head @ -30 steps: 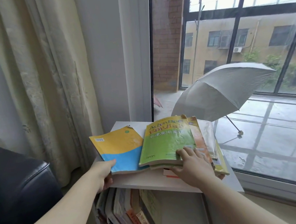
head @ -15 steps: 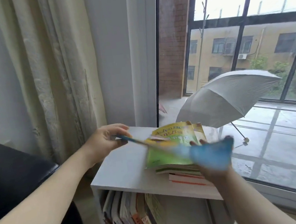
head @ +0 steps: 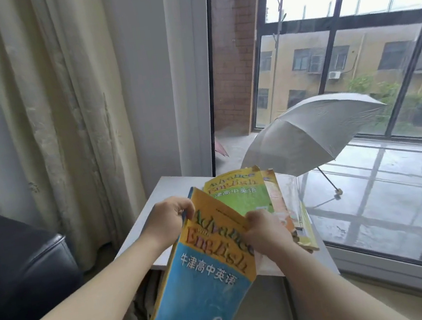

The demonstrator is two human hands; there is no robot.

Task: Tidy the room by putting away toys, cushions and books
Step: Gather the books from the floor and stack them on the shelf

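my left hand pinches the yellow-and-blue book at its top-left edge, my right hand grips its right edge. it tilts over the near edge of the tabletop, in front of the book stack; bare surface left of the stack.

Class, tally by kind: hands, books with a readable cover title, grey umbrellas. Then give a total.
Hands: 2 (left hand, right hand)
Books with readable titles: 2 (blue and yellow book held up, green book lying flat)
Grey umbrellas: 1 (grey umbrella outside)
Total: 5
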